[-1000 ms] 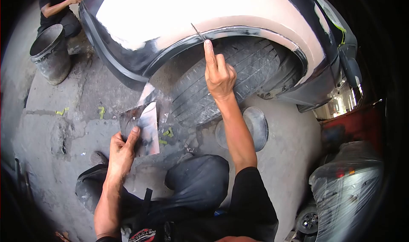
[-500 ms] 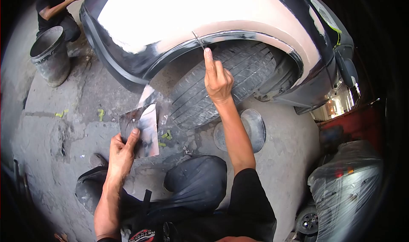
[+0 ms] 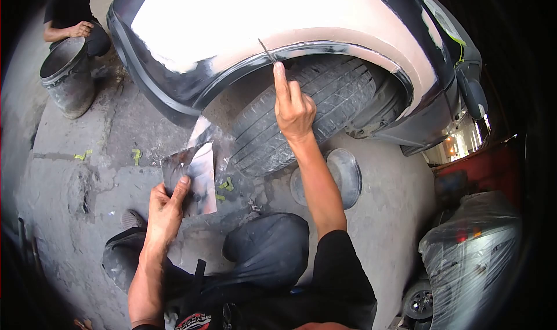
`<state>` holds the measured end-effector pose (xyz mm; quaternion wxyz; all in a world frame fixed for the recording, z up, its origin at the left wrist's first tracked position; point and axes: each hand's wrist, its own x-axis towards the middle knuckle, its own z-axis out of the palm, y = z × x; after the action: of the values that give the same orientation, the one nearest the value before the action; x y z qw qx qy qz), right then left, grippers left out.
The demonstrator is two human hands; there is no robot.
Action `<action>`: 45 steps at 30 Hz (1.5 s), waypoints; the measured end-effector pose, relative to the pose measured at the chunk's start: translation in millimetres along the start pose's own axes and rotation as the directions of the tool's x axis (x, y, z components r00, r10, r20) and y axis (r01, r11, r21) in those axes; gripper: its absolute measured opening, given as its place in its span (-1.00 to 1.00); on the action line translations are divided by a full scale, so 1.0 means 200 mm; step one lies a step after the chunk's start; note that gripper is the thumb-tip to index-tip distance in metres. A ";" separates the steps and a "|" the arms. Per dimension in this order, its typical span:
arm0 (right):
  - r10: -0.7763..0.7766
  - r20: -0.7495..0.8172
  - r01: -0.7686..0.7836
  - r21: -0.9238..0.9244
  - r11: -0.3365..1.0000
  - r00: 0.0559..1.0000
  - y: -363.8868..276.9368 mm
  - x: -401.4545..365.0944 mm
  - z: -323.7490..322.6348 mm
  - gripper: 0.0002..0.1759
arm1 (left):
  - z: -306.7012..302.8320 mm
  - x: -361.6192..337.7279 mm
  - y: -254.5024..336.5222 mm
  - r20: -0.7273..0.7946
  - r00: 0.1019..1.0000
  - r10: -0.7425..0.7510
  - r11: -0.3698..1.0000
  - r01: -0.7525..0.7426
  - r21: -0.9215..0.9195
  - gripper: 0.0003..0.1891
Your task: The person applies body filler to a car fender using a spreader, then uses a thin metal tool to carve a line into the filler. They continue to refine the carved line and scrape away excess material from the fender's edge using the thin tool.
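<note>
My right hand (image 3: 296, 110) is closed around a thin putty spreader (image 3: 267, 50), its index finger stretched along the tool. The blade, seen nearly edge-on, is at the lip of the wheel arch on the car's fender (image 3: 360, 37), which has pale pink filler along the arch. Behind my hand sits the dark, dusty tyre (image 3: 325, 98). Lower on the left, my left hand (image 3: 165, 211) grips a flat, shiny mixing plate (image 3: 202, 182), thumb on top and fingers hidden beneath. Dark and pinkish smears mark the plate's face.
A person in black (image 3: 69, 11) crouches at the upper left behind a grey bucket (image 3: 68, 86). On the floor lie a round dusty lid-like piece (image 3: 346, 179) and green tape scraps (image 3: 137, 156). A plastic-wrapped vehicle (image 3: 473, 260) stands at the lower right.
My right hand and the spreader have shifted slightly left and up along the arch lip. The other person's hand has come down near the bucket. My left hand stays put.
</note>
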<state>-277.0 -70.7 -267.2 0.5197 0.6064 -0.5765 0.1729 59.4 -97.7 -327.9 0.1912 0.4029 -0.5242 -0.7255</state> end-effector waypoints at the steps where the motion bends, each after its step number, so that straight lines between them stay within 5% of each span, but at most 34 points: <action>1: -0.006 -0.012 0.006 -0.002 1.000 1.000 0.00 -0.03 -0.01 -0.38 | 0.01 -0.01 -0.01 -0.018 0.999 0.043 0.999 -0.043 -0.013 -0.62; 3: -0.018 -0.042 0.018 0.006 1.000 0.999 0.02 -0.06 0.01 -0.39 | 0.03 0.00 -0.01 -0.066 0.987 0.144 0.988 -0.147 -0.043 -0.62; 9: 0.016 -0.017 -0.016 0.036 0.999 1.000 -0.07 0.11 -0.07 -0.43 | 0.02 0.01 -0.02 -0.029 0.999 0.037 0.999 -0.037 -0.020 -0.62; 18: 0.030 0.088 -0.032 0.020 0.999 0.996 -0.12 0.21 -0.05 -0.36 | 0.04 0.02 -0.05 -0.102 0.989 0.111 0.989 -0.120 -0.086 -0.62; 34: -0.051 0.043 0.051 -0.002 0.999 0.998 0.00 0.12 0.01 -0.37 | -0.02 -0.02 0.01 -0.077 0.994 0.071 0.997 -0.072 -0.006 -0.57; 45: 0.059 0.106 -0.057 -0.021 0.998 0.993 0.06 -0.22 -0.17 -0.36 | -0.10 -0.07 0.01 -0.077 0.996 0.038 0.998 -0.043 -0.055 -0.57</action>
<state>-285.2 -17.1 -283.3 0.4885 0.5930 -0.6222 0.1502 82.5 -100.2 -322.9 0.2370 0.4140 -0.5039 -0.7201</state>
